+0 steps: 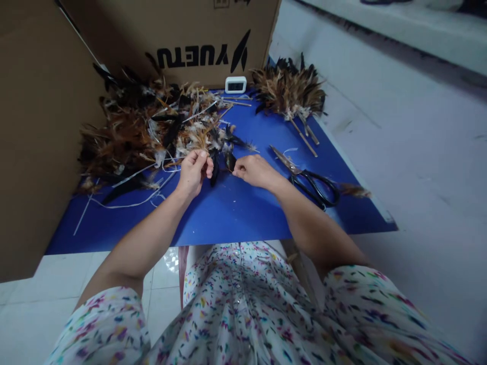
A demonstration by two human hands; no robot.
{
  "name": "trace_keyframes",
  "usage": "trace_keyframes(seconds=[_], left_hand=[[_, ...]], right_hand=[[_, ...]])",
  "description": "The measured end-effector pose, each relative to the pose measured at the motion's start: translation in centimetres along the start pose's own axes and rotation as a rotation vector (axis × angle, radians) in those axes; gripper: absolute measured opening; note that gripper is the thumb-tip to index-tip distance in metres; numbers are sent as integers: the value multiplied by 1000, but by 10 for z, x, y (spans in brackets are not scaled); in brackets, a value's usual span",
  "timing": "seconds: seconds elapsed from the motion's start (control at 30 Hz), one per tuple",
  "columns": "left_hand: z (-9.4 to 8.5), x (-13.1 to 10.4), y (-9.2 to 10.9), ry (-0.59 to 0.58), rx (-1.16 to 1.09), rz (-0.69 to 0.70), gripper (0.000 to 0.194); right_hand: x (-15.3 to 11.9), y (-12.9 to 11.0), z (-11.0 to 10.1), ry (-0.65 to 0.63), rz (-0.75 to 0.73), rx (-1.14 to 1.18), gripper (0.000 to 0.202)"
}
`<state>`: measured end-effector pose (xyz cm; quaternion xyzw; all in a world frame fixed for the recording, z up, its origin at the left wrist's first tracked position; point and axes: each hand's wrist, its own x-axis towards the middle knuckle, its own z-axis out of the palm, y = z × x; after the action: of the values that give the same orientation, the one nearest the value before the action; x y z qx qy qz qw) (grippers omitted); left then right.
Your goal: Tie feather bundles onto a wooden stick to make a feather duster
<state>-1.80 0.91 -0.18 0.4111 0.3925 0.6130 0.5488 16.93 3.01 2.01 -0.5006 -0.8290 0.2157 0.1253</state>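
My left hand is closed in a pinch at the near edge of a pile of feathers. Brown, black and pale feathers crowd behind its fingertips, so what it pinches is hard to make out. To its right, my right hand is closed too, thumb and finger together at the lower end of a dark feather. Another black feather hangs between the two hands. Black-handled scissors lie on the blue tabletop, right of my right hand, with their blades pointing away.
A bundle of feathers on sticks lies at the back right. A small white digital clock stands against a cardboard box. White plastic strips trail out at left. One brown feather rests beyond the scissor handles. A wall borders the right side.
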Motion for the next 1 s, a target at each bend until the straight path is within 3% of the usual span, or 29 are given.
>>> trace_keyframes(seconds=[0.17,0.43,0.63,1.0], left_hand=[[0,0,-1,13,13,-13,31],[1,-2,-3,-51,63,-71,33],[0,-5,-7,-143,73,-67,41],[1,-8,-6,-156,283,4,38]], right_hand=[[0,10,-8,46,-15,372,12],[-2,14,-15,-20,61,932,23],[-4,9,-13,-52,64,1050,21],[-7,0,-18,-163,195,1189,19]])
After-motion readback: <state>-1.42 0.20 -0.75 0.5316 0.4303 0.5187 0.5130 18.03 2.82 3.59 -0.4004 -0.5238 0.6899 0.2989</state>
